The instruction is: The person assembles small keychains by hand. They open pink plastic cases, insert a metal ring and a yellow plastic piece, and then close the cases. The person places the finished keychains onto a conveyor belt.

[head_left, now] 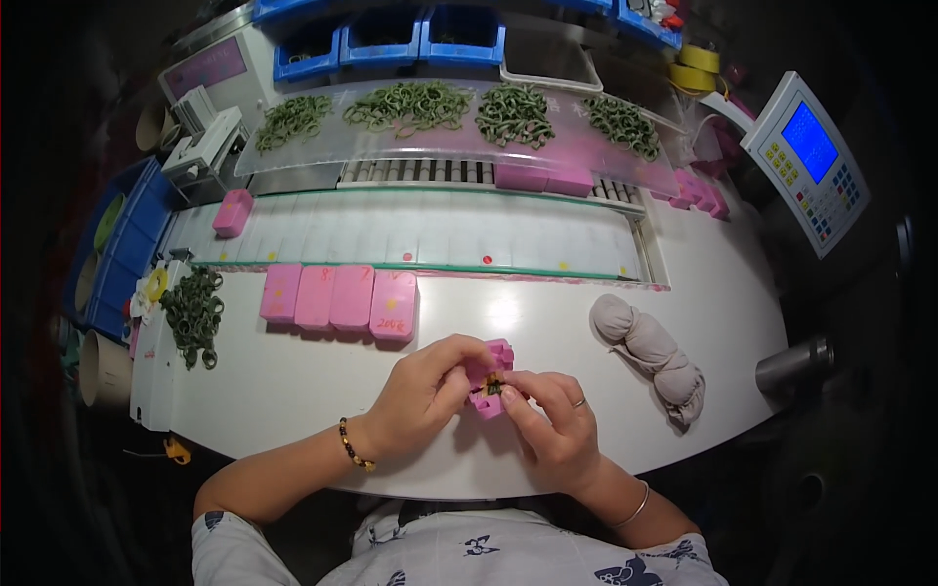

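Observation:
A small pink block with notched ends lies near the table's front edge. In its middle is a small dark and golden piece, too small to make out exactly. My left hand is closed against the block's left side, its bent fingers and thumb holding the block. From the right, my right hand pinches with thumb and forefinger at the small piece. What lies between those fingertips is partly hidden. The left wrist wears a beaded bracelet; a ring and a bangle are on the right.
Several pink blocks stand in a row before the pale conveyor strip; another pink block sits on it. Green rings lie heaped on a clear shelf, more green rings at left. A cloth bundle and a keypad display are right.

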`<state>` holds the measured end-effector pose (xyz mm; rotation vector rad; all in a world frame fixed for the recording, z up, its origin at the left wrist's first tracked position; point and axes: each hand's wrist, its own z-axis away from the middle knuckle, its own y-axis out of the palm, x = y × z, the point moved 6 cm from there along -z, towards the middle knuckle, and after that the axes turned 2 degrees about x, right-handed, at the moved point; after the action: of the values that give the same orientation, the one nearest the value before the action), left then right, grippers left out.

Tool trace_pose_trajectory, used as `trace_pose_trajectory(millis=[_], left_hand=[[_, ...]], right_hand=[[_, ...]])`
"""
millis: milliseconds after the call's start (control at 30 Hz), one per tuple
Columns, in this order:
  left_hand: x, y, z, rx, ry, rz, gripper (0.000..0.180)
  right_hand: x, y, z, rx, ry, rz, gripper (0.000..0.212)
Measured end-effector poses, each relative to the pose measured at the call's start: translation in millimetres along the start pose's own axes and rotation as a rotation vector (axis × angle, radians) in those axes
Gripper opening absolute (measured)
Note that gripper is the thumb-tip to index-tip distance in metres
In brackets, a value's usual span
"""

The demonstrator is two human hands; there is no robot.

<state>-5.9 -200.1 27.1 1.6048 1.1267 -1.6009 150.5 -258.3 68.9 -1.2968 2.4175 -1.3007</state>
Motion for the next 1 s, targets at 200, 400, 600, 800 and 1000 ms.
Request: trace_pose_trajectory(millis=[200,400,600,800,1000], left_hand=[[-9,3,-12,0.065,-0.155,0.122,0.032],[-20,6,-5,0.302,-0.108,0.128,0.052],[-29,12,-1,0.345,0.023,-0.340,0.076],[-29,13,4,0.270,0.115,-0.451,0.074],[-31,9,-1,0.308,0.072,-0.385,0.079]], right_hand=[[9,-1,17,-0.023,-0.128,-0.112,0.022],[19,-11,38,0.091,-0.154,-0.016,0.022],[7,-12,36,0.187,-0.022,-0.301,0.029],[-8,-3,-6,0.158,0.193,-0.369,0.039],[-14,7,-6,0.194,0.224,-0.447,0.034]])
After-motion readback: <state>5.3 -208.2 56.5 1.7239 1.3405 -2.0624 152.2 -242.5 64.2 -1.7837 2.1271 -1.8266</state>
